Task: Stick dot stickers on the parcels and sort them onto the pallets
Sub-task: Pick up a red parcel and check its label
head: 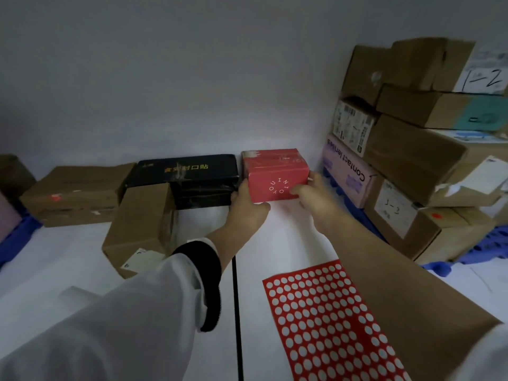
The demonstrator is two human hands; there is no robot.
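Note:
A small red parcel (275,171) with white letters in a ring sits against the far wall. My left hand (248,206) grips its left side and my right hand (316,196) grips its right side, both arms stretched forward. Closer to me, a red sticker sheet (327,323) lies flat on the white surface, most of its dots peeled off to leave pale circles. It rests just left of my right forearm.
A black parcel (192,174) touches the red one's left side, with brown boxes (140,224) in front and to the left. At the right, stacked cartons (428,149) marked "1-2" stand on a blue pallet (489,248). Another blue pallet (16,237) is at the far left.

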